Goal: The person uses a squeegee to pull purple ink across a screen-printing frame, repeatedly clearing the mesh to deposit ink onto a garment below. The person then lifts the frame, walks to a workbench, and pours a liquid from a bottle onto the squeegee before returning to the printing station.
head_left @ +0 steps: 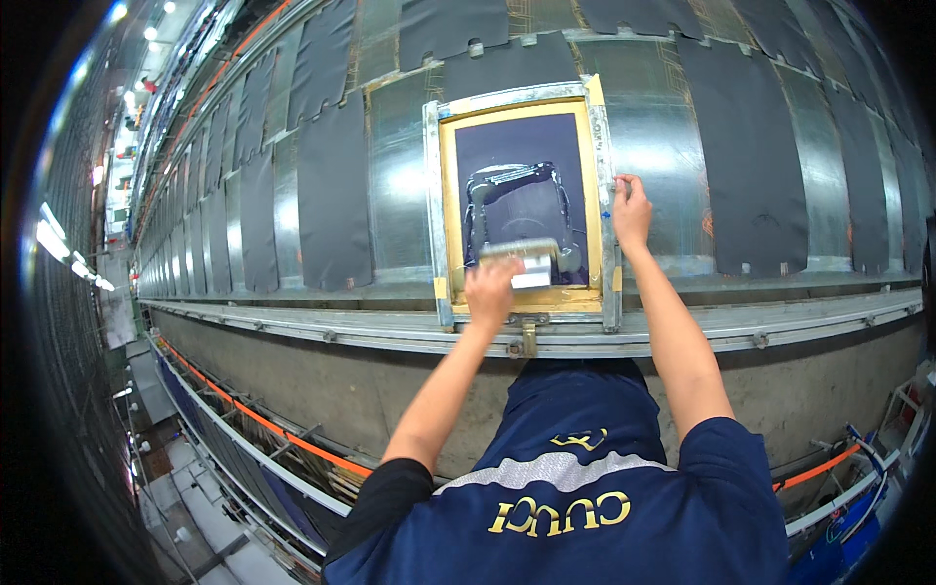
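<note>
A screen printing frame (433,185) lies on the long table in front of me, its metal border lined with yellow tape around a dark purple mesh (517,136). Wet, glossy dark ink (475,210) forms an arch-like outline on the mesh. Near the frame's lower edge, my left hand (492,294) is closed on a squeegee (534,267), slightly blurred and resting over the inked area. My right hand (632,210) pinches the frame's right side with bent fingers. The mesh hides most of what lies under the frame.
Dark fabric pieces (336,190) lie in rows along the shiny table (643,107) on both sides. A metal rail (390,327) with a brass-coloured clamp (529,339) runs along the near edge. Behind me are an orange-striped rail (263,417) and a blue bin (848,546).
</note>
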{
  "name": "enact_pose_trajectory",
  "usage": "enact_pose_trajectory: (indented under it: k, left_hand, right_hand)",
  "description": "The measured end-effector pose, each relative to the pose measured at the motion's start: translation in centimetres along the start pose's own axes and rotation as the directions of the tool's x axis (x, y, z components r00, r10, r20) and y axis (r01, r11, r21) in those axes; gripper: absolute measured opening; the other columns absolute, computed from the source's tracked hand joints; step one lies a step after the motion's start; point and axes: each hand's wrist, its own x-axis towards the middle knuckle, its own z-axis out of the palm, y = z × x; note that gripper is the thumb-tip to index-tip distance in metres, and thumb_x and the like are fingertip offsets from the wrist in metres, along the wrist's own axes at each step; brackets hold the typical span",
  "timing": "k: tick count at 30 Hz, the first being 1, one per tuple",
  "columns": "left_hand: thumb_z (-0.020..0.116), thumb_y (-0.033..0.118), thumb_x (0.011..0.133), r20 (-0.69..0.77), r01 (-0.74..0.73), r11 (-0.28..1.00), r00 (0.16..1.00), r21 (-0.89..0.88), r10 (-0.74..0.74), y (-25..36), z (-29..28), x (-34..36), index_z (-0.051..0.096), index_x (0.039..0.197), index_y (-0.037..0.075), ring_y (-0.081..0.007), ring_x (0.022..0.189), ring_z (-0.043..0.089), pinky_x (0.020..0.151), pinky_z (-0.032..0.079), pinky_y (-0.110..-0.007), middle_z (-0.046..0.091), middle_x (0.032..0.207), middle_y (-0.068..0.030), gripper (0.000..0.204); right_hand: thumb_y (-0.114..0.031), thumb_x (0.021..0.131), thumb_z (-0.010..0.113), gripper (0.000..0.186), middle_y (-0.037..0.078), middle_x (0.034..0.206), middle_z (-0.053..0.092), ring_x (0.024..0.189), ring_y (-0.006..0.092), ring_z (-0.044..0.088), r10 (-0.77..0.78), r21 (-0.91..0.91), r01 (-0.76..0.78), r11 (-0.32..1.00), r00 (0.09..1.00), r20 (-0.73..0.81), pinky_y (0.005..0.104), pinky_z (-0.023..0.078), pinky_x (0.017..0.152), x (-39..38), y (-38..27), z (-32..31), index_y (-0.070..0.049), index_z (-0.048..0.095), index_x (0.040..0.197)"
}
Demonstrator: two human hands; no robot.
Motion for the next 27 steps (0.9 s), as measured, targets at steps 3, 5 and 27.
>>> enact_pose_trajectory:
  k: [3, 5, 27]
  left_hand:
    - [0.070, 0.004, 0.079, 0.105, 0.171, 0.964, 0.983, -0.203, -0.152, -2.8, -1.0, 9.9, 0.081, 0.106, 0.023, -0.0302, 0.093, 0.073, 0.079, 0.057, -0.042, 0.078, 0.105, -0.0038, 0.036]
    - [0.076, 0.010, 0.077, 0.234, 0.242, 0.951, 0.952, -0.191, -0.196, -4.1, -1.7, 14.3, 0.081, 0.109, 0.022, -0.0309, 0.096, 0.073, 0.085, 0.057, -0.041, 0.078, 0.104, -0.0062, 0.035]
    - [0.071, 0.003, 0.078, -0.029, 0.052, 0.998, 0.998, 0.018, -0.052, -2.7, 2.4, 11.9, 0.081, 0.098, 0.024, -0.0214, 0.094, 0.068, 0.077, 0.047, -0.039, 0.077, 0.100, 0.0035, 0.031]
  right_hand:
    - [-0.030, 0.105, 0.057, 0.021, 0.023, 0.082, 0.071, 0.080, 0.0476, 0.069, 0.014, -0.018, -0.013, 1.000, 1.000, 0.007, 0.0546, 0.051, 0.071, 0.1, 0.1, 0.1, -0.013, 0.068, 0.112]
    - [-0.030, 0.104, 0.058, 0.021, 0.024, 0.083, 0.071, 0.082, 0.0483, 0.068, -0.006, -0.020, 0.006, 1.000, 1.000, 0.010, 0.0555, 0.051, 0.072, 0.1, 0.0, 0.2, -0.013, 0.068, 0.112]
    - [-0.028, 0.104, 0.059, 0.021, 0.023, 0.077, 0.069, 0.077, 0.0461, 0.069, -0.147, 0.014, 0.148, 0.989, 0.988, -0.054, 0.0531, 0.051, 0.069, 0.1, 0.8, 0.6, -0.010, 0.068, 0.110]
